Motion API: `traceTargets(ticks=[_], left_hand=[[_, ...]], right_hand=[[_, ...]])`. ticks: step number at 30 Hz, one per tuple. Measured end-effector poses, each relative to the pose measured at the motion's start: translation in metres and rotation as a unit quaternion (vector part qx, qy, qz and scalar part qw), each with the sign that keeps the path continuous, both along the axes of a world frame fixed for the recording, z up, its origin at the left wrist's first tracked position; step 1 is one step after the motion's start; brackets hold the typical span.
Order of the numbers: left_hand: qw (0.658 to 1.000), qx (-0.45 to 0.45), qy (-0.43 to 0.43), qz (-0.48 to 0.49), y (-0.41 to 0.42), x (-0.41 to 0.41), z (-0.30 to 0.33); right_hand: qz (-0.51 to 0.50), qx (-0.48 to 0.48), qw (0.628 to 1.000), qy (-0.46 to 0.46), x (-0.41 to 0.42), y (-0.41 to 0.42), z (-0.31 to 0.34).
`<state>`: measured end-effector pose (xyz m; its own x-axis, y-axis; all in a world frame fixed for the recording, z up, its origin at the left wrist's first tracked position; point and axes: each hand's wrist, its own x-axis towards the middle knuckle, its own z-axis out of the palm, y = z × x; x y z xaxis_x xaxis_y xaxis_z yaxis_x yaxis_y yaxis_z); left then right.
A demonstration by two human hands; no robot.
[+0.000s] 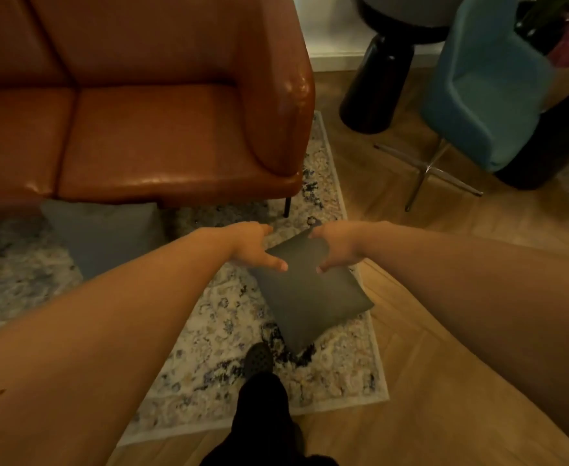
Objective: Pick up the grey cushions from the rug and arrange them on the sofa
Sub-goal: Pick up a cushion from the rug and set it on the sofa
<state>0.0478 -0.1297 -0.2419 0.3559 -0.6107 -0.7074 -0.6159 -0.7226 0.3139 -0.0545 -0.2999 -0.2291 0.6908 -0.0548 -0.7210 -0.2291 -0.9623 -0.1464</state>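
Observation:
A dark grey cushion [310,297] lies on the patterned rug [215,331], near its right edge. Both my hands are at the cushion's far corner. My left hand [254,245] holds its upper left edge, thumb on top and fingers over the far side. My right hand [338,247] holds the upper right edge the same way. A second, lighter grey cushion [105,237] rests on the rug against the front of the brown leather sofa [148,139], to the left of my left forearm. No cushions are on the sofa seat.
A blue swivel chair [488,95] with metal legs stands on the wooden floor at the right, beside thick black table legs [377,85]. My dark-clad leg and shoe [259,364] stand on the rug just below the dark cushion.

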Motion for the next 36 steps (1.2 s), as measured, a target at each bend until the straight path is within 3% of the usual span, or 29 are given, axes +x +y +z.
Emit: traceTargets(ticks=[9,17,25,31,36], left_hand=[[0.999,0.036,0.012,0.014,-0.067,0.06,-0.134],[0.996,0.022,0.052,0.071,-0.123,0.099,-0.338],[0.987,-0.019,0.08,0.135,-0.137,0.131,-0.524],[0.987,-0.014,0.054,0.148,-0.129,0.152,-0.598],[0.993,0.018,0.061,0.102,-0.123,0.153,-0.625]], right_hand=[[-0.02,0.026,0.999,0.032,0.06,-0.071,-0.134],[-0.006,0.03,0.998,0.055,0.113,-0.138,-0.329],[0.042,0.04,0.998,0.014,0.153,-0.171,-0.505],[0.098,0.044,0.994,0.003,0.204,-0.174,-0.581],[0.113,0.012,0.989,0.092,0.218,-0.171,-0.609]])
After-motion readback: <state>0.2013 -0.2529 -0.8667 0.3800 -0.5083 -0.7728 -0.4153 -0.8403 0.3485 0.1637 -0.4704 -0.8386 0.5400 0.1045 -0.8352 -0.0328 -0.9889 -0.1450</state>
